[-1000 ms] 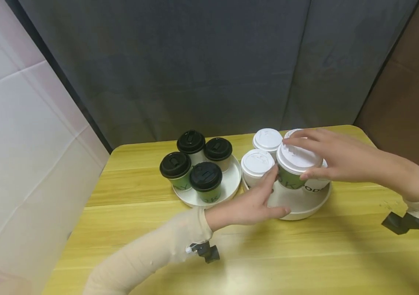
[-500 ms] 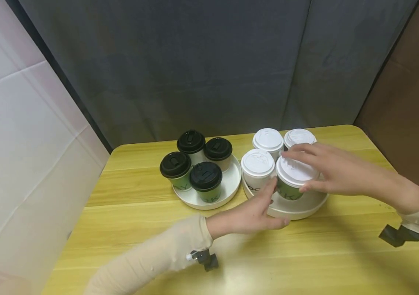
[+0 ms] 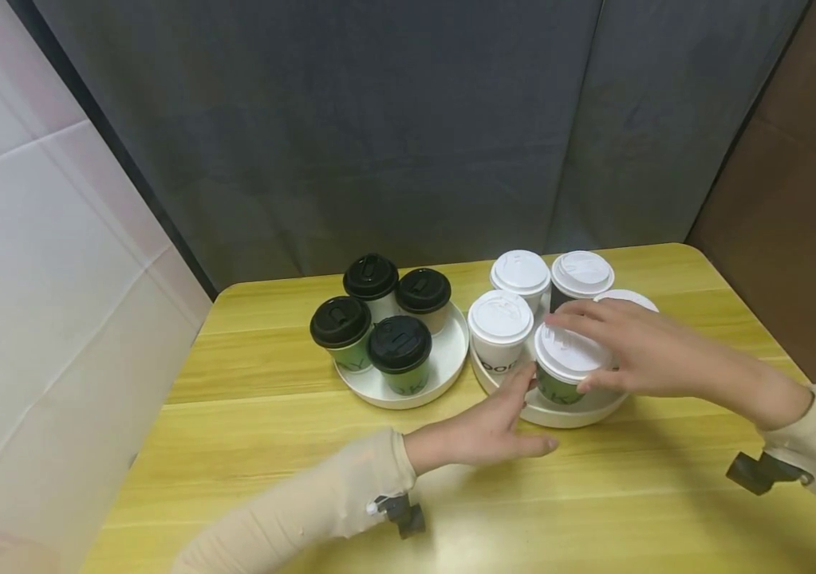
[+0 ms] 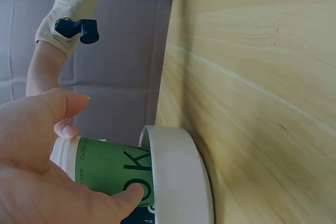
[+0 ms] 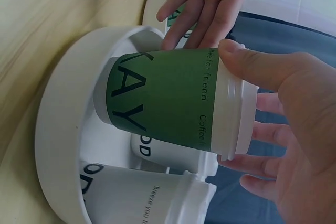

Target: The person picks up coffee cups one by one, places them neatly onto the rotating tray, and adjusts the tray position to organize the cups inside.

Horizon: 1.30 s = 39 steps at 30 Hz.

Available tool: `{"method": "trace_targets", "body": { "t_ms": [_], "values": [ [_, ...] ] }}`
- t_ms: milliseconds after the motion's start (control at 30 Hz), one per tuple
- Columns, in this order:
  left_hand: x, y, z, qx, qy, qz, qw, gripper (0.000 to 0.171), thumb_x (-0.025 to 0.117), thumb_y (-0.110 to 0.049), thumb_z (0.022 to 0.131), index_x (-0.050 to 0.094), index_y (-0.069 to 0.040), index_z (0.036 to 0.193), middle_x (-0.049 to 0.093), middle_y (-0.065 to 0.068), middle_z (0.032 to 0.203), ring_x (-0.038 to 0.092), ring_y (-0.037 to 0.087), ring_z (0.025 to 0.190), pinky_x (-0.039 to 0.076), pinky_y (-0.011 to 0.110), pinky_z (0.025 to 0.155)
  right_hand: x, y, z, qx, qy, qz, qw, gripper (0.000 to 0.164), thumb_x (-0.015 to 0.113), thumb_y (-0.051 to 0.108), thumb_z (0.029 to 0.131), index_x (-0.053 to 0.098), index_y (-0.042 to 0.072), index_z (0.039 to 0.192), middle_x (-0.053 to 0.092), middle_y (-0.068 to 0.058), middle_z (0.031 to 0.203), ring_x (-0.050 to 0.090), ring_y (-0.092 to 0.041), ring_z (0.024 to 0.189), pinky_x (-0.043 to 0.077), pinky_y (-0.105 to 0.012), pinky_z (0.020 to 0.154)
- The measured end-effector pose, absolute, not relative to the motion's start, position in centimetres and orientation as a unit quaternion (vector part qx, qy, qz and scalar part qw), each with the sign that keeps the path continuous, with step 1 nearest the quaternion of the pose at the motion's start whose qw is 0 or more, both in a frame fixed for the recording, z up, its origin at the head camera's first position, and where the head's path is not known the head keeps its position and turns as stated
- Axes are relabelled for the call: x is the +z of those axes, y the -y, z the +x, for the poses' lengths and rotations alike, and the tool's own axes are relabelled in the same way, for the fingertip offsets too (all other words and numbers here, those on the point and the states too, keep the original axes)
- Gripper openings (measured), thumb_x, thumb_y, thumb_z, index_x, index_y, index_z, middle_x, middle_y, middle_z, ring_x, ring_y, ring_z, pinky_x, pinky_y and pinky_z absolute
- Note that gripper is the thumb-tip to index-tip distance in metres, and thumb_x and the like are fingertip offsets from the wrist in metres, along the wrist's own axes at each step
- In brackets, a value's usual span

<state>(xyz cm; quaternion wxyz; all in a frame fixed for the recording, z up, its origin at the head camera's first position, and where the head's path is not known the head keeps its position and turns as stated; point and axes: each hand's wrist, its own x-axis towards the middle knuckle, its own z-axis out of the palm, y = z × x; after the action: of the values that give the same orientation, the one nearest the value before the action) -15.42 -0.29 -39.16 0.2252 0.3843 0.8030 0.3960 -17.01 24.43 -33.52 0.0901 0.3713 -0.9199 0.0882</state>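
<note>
My right hand [image 3: 637,351] grips a green paper coffee cup [image 3: 558,388] by its white lid, thumb on one side and fingers on the other in the right wrist view. The cup [image 5: 165,100] stands with its base inside the rim of the right-hand round white tray [image 3: 573,418]. Several white-lidded coffee cups share that tray, among them a white cup [image 3: 499,343] at the left. My left hand [image 3: 482,430] is spread at the tray's front left, fingers extended beside the green cup. From the left wrist view, its thumb overlaps the cup's printed side.
To the left, another round white tray [image 3: 456,359] bears several black-lidded cups, including a green one [image 3: 408,379] at its front. Both trays stand on a yellow wood-grain table [image 3: 250,446]. A dark grey curtain [image 3: 379,135] hangs behind.
My right hand has lowered the green cup toward the front of the right tray, uncovering white-lidded cups behind it. My left hand has shifted slightly toward the table's near side.
</note>
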Motion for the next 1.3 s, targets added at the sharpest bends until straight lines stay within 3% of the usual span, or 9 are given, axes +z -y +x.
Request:
{"method": "trace_targets", "body": {
  "t_ms": [133,367,967,1300],
  "values": [
    [-39.4,0.4,-15.3,0.387,-0.810,0.378,0.226,0.098,0.067,-0.030,0.091,-0.001,-0.010,0.159,0.010,0.015,0.166,0.023,0.027,0.152,0.027,0.037,0.124,-34.0,-24.3,-17.0,0.090,0.925,0.361,0.082,0.086,0.088,0.041,0.068,0.052,0.018,0.143,0.059,-0.005,0.137,0.058,-0.029,0.120,0.047,-0.054,0.099],
    [-39.8,0.4,-15.3,0.373,-0.821,0.363,0.235,0.098,0.066,-0.033,0.092,-0.002,-0.009,0.159,0.003,0.014,0.168,0.010,0.026,0.156,0.021,0.041,0.126,-34.2,-24.1,-16.8,0.092,0.931,0.346,0.063,0.086,0.087,0.039,0.069,0.050,0.020,0.145,0.058,-0.005,0.139,0.059,-0.029,0.117,0.047,-0.052,0.100],
    [-40.6,0.5,-15.3,0.335,-0.845,0.353,0.221,0.097,0.066,-0.036,0.092,0.004,-0.004,0.159,0.011,0.016,0.167,0.011,0.032,0.156,0.019,0.045,0.127,-35.6,-24.0,-16.9,0.093,0.920,0.369,0.097,0.087,0.088,0.041,0.067,0.052,0.017,0.142,0.059,-0.003,0.136,0.058,-0.024,0.109,0.045,-0.046,0.098],
    [-40.8,0.7,-15.2,0.321,-0.851,0.356,0.214,0.097,0.066,-0.038,0.092,0.005,-0.002,0.158,0.012,0.017,0.167,0.009,0.031,0.156,0.019,0.045,0.127,-35.9,-23.9,-17.0,0.097,0.920,0.370,0.090,0.086,0.086,0.042,0.068,0.051,0.017,0.143,0.058,-0.003,0.138,0.059,-0.026,0.113,0.045,-0.049,0.101]
  ]
}}
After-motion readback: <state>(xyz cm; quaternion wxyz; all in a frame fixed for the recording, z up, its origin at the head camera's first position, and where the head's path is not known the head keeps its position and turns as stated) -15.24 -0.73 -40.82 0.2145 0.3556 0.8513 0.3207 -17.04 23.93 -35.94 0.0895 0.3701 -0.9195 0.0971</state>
